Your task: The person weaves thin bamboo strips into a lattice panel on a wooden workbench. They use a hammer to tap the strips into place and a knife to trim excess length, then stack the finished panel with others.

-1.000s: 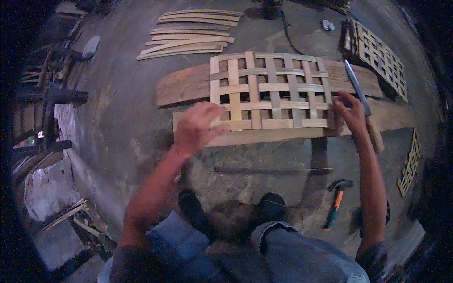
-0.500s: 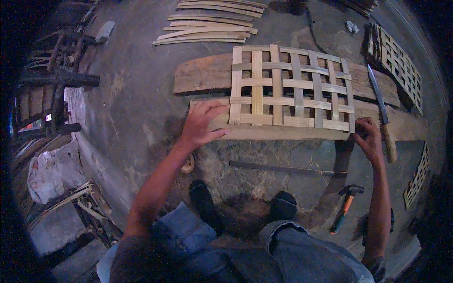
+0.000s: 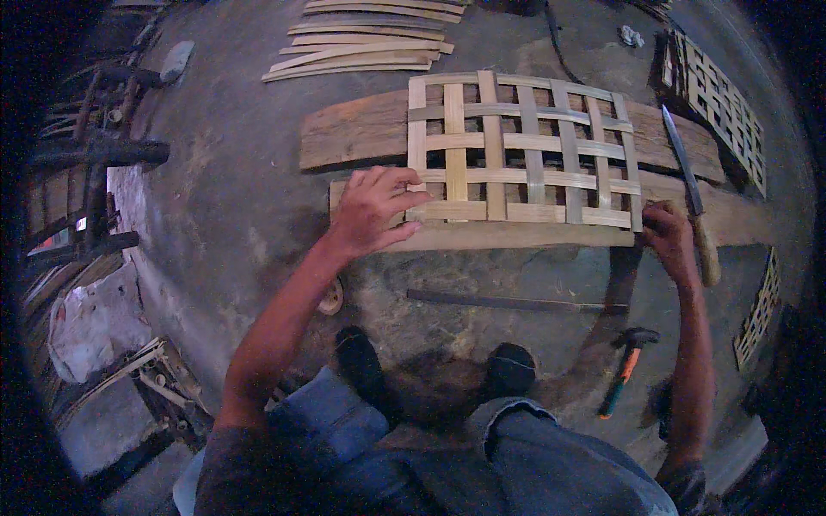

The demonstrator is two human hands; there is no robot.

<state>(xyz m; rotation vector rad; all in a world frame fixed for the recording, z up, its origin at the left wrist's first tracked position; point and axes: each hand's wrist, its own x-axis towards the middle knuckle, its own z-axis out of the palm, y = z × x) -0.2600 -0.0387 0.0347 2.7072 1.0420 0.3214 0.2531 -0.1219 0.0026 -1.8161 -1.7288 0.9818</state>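
Note:
A loosely woven bamboo panel [image 3: 490, 155] of pale, flat crossing strips lies across two wooden planks [image 3: 353, 133] on the floor. My left hand [image 3: 370, 211] is at its lower left corner, fingers spread, with the fingertips over the left edge strip. At the lower right corner is my right hand [image 3: 669, 234], its fingers curled and pinched together against the panel's edge. The fingertips there are partly hidden. Beside the right hand, a long knife [image 3: 684, 159] with a wooden handle rests across the planks.
Loose bamboo strips [image 3: 361, 47] lie at the far side. More woven panels [image 3: 718, 107] are stacked at the far right, and another woven piece [image 3: 757, 310] lies nearer. A flat bar [image 3: 508, 301] and a hammer [image 3: 624, 370] are on the floor near my feet.
My left hand has moved from beside the panel's left edge onto it, fingertips now overlapping the strip. My right hand stays at the lower right corner. The whole view has shifted slightly.

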